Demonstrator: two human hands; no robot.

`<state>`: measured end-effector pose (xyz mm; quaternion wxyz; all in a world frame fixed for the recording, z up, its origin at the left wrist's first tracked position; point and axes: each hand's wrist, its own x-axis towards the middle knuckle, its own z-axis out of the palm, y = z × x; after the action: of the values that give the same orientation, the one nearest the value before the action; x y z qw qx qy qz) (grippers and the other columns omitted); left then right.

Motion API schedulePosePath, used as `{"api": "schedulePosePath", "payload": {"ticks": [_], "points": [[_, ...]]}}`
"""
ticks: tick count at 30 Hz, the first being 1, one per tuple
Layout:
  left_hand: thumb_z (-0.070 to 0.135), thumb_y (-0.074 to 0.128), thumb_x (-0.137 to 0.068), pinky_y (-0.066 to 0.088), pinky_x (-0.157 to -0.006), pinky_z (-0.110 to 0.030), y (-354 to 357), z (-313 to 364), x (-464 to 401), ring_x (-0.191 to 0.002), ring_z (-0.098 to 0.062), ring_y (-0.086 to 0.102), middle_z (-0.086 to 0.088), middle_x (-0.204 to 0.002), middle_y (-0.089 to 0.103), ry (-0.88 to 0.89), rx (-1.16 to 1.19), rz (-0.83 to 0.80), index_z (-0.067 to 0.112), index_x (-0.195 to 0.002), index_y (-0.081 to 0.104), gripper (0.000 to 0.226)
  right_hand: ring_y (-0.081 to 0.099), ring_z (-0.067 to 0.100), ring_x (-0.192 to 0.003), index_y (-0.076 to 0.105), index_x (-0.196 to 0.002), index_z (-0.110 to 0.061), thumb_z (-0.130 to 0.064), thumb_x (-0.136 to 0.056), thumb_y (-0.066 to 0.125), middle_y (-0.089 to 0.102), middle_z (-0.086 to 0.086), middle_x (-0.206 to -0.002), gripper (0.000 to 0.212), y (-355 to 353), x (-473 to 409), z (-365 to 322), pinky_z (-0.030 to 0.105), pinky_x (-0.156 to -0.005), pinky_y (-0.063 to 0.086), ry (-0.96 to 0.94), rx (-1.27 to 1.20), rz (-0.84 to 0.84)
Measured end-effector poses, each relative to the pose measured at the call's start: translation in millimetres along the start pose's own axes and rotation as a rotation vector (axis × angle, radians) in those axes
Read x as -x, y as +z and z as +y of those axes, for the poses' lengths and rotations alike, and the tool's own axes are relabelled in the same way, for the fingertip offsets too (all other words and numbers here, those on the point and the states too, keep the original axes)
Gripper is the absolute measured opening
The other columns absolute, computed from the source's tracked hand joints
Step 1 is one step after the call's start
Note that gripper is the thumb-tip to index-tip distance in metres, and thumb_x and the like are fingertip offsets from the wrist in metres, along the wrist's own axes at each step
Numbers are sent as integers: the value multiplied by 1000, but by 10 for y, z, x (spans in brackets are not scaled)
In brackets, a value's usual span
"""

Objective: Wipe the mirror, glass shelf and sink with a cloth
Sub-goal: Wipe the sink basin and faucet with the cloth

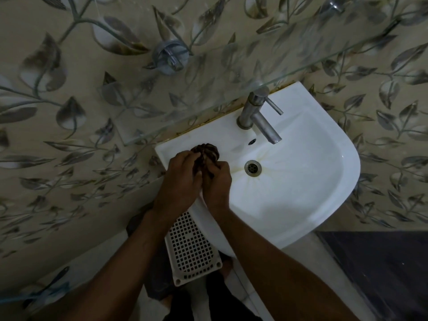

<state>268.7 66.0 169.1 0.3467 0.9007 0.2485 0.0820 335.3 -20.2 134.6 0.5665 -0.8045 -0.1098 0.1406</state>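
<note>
Two hands hold one dark, twisted cloth (205,151) over the left rim of the white sink (301,181): the left hand (179,179) and right hand (216,181) each have a tight grip curled round it, knuckles touching. The drain (253,167) lies just right of the hands, the steel tap (259,117) beyond it. The glass shelf (208,72) hangs above the sink; a white perforated grate (191,249) lies below the sink's left edge.

Both arms are bare all the way up from the left hand (179,179) and right hand (216,184), no sleeves, watch or rings that I can see. Below the sink (301,205) there's dark clothing and what looks like a bare foot (225,268).
</note>
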Motion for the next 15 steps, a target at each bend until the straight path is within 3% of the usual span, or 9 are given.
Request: {"api": "schedulePosePath", "payload": {"ticks": [3, 5, 8, 12, 15], "points": [[19, 54, -99, 30, -108, -26, -3, 32, -39, -132, -23, 38, -8, -143, 41, -25, -12, 28, 14, -142, 47, 44, 52, 14, -95, 63, -114, -7, -10, -94, 57, 58, 10, -112, 21, -17, 144, -7, 23, -81, 42, -48, 178, -119], [20, 52, -99, 38, -109, -32, -24, 0, -21, -128, -24, 42, -7, -138, 41, -46, -3, 53, 16, -139, 49, 40, 56, 25, -99, 63, -113, -6, -7, -92, 59, 58, 16, -115, 21, -11, 266, 12, 26, -83, 42, -109, 235, -205], [23, 50, -99, 43, -108, -41, -10, -72, 14, -124, -27, 46, -9, -134, 45, -30, 6, 42, 14, -137, 51, 39, 57, 27, -99, 68, -114, -4, -6, -94, 57, 60, 18, -112, 23, -114, 156, 72, 19, -82, 38, -115, 259, -253], [34, 45, -96, 38, -108, -34, 64, -130, -9, -123, -26, 48, -10, -134, 53, -30, -11, 29, 13, -136, 53, 46, 54, 7, -78, 74, -94, 2, -1, -93, 62, 68, 15, -89, 12, -193, 108, 118, 21, -71, 41, -53, 168, -134], [29, 47, -97, 35, -107, -34, 94, -156, 12, -125, -27, 47, -12, -136, 53, -3, 37, 29, 13, -138, 51, 44, 62, 24, -74, 73, -80, -16, -13, -91, 62, 66, 10, -77, 15, -123, 273, 121, 34, -68, 49, -35, 122, -117]]}}
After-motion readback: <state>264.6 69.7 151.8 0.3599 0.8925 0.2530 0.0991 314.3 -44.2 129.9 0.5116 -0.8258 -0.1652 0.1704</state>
